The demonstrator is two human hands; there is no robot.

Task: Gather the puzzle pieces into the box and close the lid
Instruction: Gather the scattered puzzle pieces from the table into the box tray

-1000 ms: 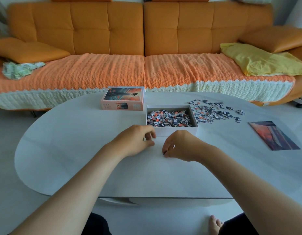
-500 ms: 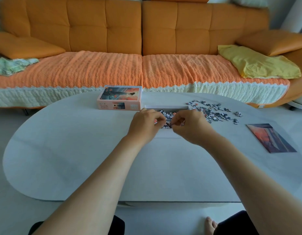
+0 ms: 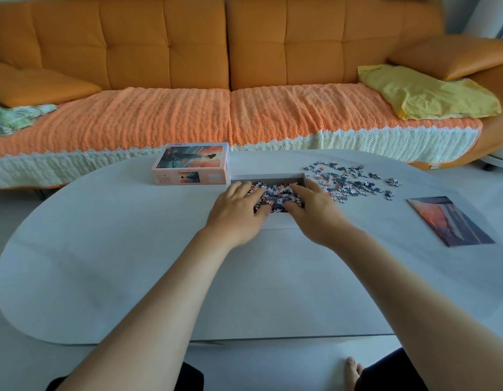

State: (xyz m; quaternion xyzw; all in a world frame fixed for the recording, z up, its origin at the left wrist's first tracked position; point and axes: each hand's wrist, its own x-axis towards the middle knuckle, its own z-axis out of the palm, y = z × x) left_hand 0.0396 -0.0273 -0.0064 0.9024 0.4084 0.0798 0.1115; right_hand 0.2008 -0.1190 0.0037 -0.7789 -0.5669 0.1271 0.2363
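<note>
A shallow white box (image 3: 268, 176) stands open in the middle of the pale table, holding many small puzzle pieces (image 3: 275, 193). My left hand (image 3: 239, 210) lies flat over the box's left half, fingers straight on the pieces. Over the right half lies my right hand (image 3: 315, 210), spread the same way, fingers touching the pieces. A loose heap of puzzle pieces (image 3: 349, 182) is scattered on the table just right of the box. The pink picture lid (image 3: 191, 167) sits to the left of the box, picture side up.
A reference picture card (image 3: 449, 221) lies flat at the table's right. Behind the table (image 3: 131, 249) runs an orange sofa (image 3: 230, 80) with a yellow cloth (image 3: 425, 93) on it. A bare foot (image 3: 353, 371) shows below the near edge.
Both hands rose from the table in front of the box, moved over it with pinched fingers, and now lie spread flat on the pieces inside.
</note>
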